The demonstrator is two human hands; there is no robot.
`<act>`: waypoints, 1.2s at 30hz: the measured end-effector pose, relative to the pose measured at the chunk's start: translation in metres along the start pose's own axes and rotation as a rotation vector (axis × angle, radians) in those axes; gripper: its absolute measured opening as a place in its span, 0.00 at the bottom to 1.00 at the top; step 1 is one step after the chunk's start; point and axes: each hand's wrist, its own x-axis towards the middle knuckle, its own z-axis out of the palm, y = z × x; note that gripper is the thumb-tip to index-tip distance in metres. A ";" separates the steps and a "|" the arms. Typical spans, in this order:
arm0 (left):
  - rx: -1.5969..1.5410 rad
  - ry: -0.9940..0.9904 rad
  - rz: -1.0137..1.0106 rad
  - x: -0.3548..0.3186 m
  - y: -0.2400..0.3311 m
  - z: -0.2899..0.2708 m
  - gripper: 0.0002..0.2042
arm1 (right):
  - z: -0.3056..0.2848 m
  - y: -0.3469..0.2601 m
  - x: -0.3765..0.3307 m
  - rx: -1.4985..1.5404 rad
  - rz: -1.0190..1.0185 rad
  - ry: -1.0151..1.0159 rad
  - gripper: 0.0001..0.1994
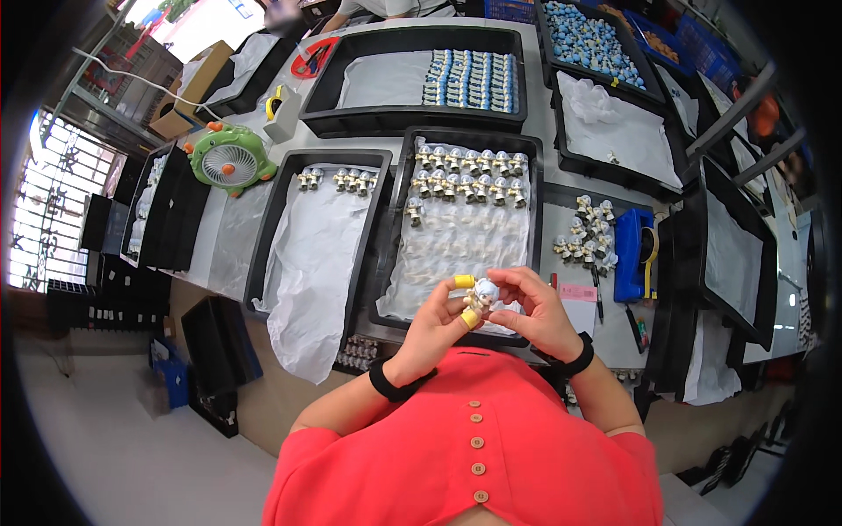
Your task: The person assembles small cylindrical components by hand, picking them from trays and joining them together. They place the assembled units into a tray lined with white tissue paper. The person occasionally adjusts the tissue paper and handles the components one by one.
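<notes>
A small toy figurine (482, 295) with a pale blue-white head and yellowish body is held up over the near edge of the middle black tray (537, 219). My left hand (436, 326) grips its body between thumb and finger, both wrapped in yellow finger covers. On the figurine's other side, my right hand (535, 314) has its thumb and fingers closed against the head. Rows of similar figurines (469, 187) stand on white paper in the far part of that tray. A loose cluster of figurines (586, 235) lies on the table to the right.
Left of the middle tray is another black tray (382, 162) with a few figurines. A green fan (230, 162) stands beyond it. Blue-and-white pieces fill part of the far tray (412, 123). A blue tape dispenser (630, 259), pens and a pink-and-white pad (579, 302) lie at right.
</notes>
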 end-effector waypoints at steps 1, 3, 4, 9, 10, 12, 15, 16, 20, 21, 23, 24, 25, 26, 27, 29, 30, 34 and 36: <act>-0.038 -0.010 -0.035 0.000 0.004 -0.004 0.21 | 0.000 0.001 0.003 -0.060 -0.007 -0.019 0.24; -0.046 -0.043 -0.015 0.000 0.007 -0.013 0.21 | 0.007 -0.001 0.010 -0.102 -0.011 -0.040 0.24; -0.049 -0.060 -0.006 -0.001 0.009 -0.017 0.21 | 0.011 -0.002 0.012 -0.084 -0.003 -0.041 0.24; -0.028 -0.100 -0.006 -0.001 0.020 -0.031 0.23 | 0.029 0.001 0.025 0.016 0.071 -0.003 0.23; -0.034 -0.111 0.002 -0.001 0.022 -0.034 0.24 | 0.030 0.002 0.027 0.018 0.083 0.010 0.23; -0.010 -0.107 0.016 -0.003 0.028 -0.038 0.26 | 0.034 0.004 0.032 0.010 0.092 0.014 0.23; -0.004 -0.071 0.076 -0.004 0.029 -0.044 0.28 | 0.039 0.003 0.037 0.071 0.108 0.006 0.22; -0.008 -0.055 0.103 -0.004 0.029 -0.046 0.29 | 0.042 0.000 0.038 0.158 0.131 0.009 0.22; 0.039 -0.111 0.206 -0.004 0.031 -0.051 0.29 | 0.044 -0.001 0.042 0.369 0.182 -0.010 0.21; 0.105 -0.117 0.256 -0.004 0.030 -0.051 0.29 | 0.044 -0.001 0.043 0.407 0.187 -0.018 0.21; 0.298 -0.115 0.378 -0.003 0.030 -0.050 0.29 | 0.044 0.001 0.045 0.485 0.197 -0.033 0.20; 0.427 -0.106 0.449 -0.001 0.031 -0.050 0.30 | 0.045 0.003 0.045 0.510 0.199 -0.037 0.20; 0.555 -0.096 0.521 -0.001 0.032 -0.049 0.31 | 0.045 0.006 0.046 0.535 0.200 -0.041 0.20; 0.612 -0.078 0.565 0.000 0.032 -0.048 0.31 | 0.046 0.008 0.045 0.562 0.201 -0.044 0.20; 0.669 -0.060 0.609 0.000 0.033 -0.047 0.31 | 0.045 0.009 0.045 0.559 0.196 -0.049 0.20; 0.735 -0.043 0.657 0.000 0.034 -0.045 0.33 | 0.045 0.009 0.045 0.557 0.186 -0.062 0.20; 0.745 -0.044 0.662 0.000 0.034 -0.045 0.33 | 0.045 0.009 0.044 0.563 0.181 -0.057 0.20; 0.738 -0.043 0.661 -0.001 0.033 -0.043 0.33 | 0.042 0.017 0.040 0.598 0.204 -0.068 0.20; 0.598 -0.056 0.572 -0.003 0.028 -0.044 0.32 | 0.043 0.015 0.038 0.606 0.225 -0.070 0.20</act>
